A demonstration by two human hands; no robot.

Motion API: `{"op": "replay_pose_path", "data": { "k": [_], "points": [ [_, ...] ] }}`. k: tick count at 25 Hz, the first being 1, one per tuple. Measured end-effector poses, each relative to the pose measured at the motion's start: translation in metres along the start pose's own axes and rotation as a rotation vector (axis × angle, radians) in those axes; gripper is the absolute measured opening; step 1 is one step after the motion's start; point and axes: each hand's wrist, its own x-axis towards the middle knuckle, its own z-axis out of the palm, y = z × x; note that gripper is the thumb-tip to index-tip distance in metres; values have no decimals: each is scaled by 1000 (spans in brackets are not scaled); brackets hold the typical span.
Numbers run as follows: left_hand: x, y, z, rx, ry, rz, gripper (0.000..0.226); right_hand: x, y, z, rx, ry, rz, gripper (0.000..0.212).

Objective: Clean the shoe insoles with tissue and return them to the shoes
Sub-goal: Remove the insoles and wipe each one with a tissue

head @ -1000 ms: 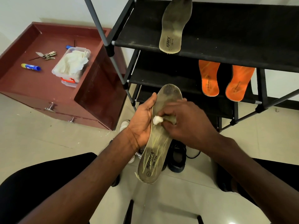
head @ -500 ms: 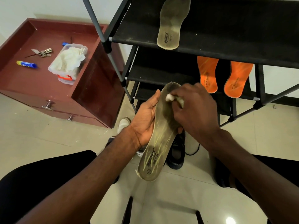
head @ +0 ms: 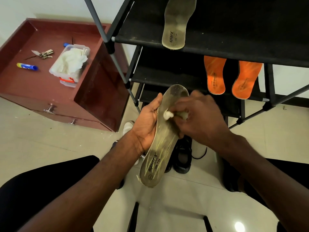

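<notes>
My left hand (head: 147,124) grips a worn olive-grey insole (head: 158,153) from underneath, toe end pointing away, heel end with black print nearest me. My right hand (head: 199,118) pinches a small white wad of tissue (head: 167,114) and presses it on the insole's middle part. A matching grey insole (head: 177,24) lies on the top shelf of the black shoe rack (head: 234,30). Two orange insoles (head: 214,75) (head: 245,80) lie on the shelf below. Black shoes (head: 183,156) stand on the floor under my hands, partly hidden.
A dark red drawer unit (head: 93,91) stands at left, bearing a clear plastic box of white tissues (head: 70,62), keys (head: 44,53) and a blue tube (head: 27,66). A white shoe (head: 127,126) peeks out beside the rack. My dark-clad knees fill the lower corners.
My right hand has rubbed the tissue up toward the insole's toe and come back down to its middle. The left hand keeps the same hold.
</notes>
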Motion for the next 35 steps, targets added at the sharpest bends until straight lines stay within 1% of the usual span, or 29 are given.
{"op": "replay_pose_path", "data": {
  "k": [2, 3, 4, 5, 6, 7, 8, 10, 11, 13, 14, 15, 16, 17, 18, 19, 21, 22, 23, 25, 26, 27, 28, 29, 30, 31, 33, 34, 35],
  "points": [
    [1, -3, 4, 12, -7, -20, 61, 8, 7, -1, -103, 172, 136, 24],
    [1, -3, 6, 6, -4, -9, 62, 11, 3, 2, -60, 191, 157, 25],
    [2, -1, 5, -10, 0, 7, 61, 13, -3, 6, 43, 154, 128, 25],
    [3, 1, 3, -25, 2, 17, 60, 10, -8, 9, 146, 77, 59, 24],
    [3, 2, 0, -21, 21, 23, 60, 5, -11, 8, 195, 0, -2, 24],
    [2, 2, -1, -9, 38, 18, 61, 2, -10, 5, 162, -38, -20, 24],
    [2, 0, -3, 4, 40, 6, 61, 2, -4, 3, 96, -18, 6, 24],
    [2, -2, 0, -3, 28, 2, 61, 10, 4, 3, -1, 94, 127, 25],
    [2, -1, 1, -20, 21, 22, 61, 11, 1, 4, 42, 90, 135, 24],
    [5, 5, -4, -23, 28, 55, 62, 6, -11, 10, 227, -18, -4, 22],
    [4, 6, -6, -19, 27, 54, 63, 0, -15, 11, 256, -83, -78, 22],
    [3, 7, -6, -23, 34, 46, 64, -4, -15, 10, 217, -109, -111, 21],
    [2, 6, -7, -26, 50, 40, 64, -3, -10, 9, 156, -77, -97, 21],
    [2, 5, -6, -41, 64, 40, 63, 0, -4, 9, 94, -5, -41, 21],
    [3, 5, -6, -55, 73, 52, 62, 4, -3, 9, 72, 44, 12, 20],
    [4, 6, -7, -59, 78, 67, 62, 6, -5, 9, 118, 36, 20, 20],
    [5, 9, -9, -50, 39, 79, 64, 1, -15, 12, 244, -100, -105, 20],
    [5, 9, -9, -62, 32, 73, 67, -3, -19, 11, 230, -154, -166, 20],
    [4, 8, -8, -60, 34, 63, 68, -5, -17, 10, 176, -155, -182, 20],
    [3, 3, -6, -50, 69, 47, 65, 1, -7, 8, 81, -23, -71, 20],
    [4, 3, -7, -43, 66, 57, 64, 4, -8, 8, 82, 20, -24, 19],
    [6, 4, -9, -32, 64, 68, 63, 4, -11, 8, 123, 10, -37, 20],
    [6, 6, -9, -21, 46, 75, 64, 1, -15, 11, 164, -47, -97, 20],
    [6, 7, -10, -31, 31, 69, 67, -4, -20, 12, 164, -119, -167, 21],
    [6, 7, -10, -44, 38, 53, 68, -8, -20, 11, 115, -153, -211, 21],
    [6, 4, -9, -42, 48, 37, 66, -8, -15, 9, 49, -126, -195, 21],
    [7, 1, -8, -45, 57, 29, 62, 1, -2, 7, -29, 20, -38, 19],
    [7, 1, -9, -36, 71, 41, 61, 4, -3, 7, -6, 39, 1, 18],
    [7, 3, -10, -20, 82, 46, 61, 3, -6, 9, 51, 18, -33, 17]
  ]
}}
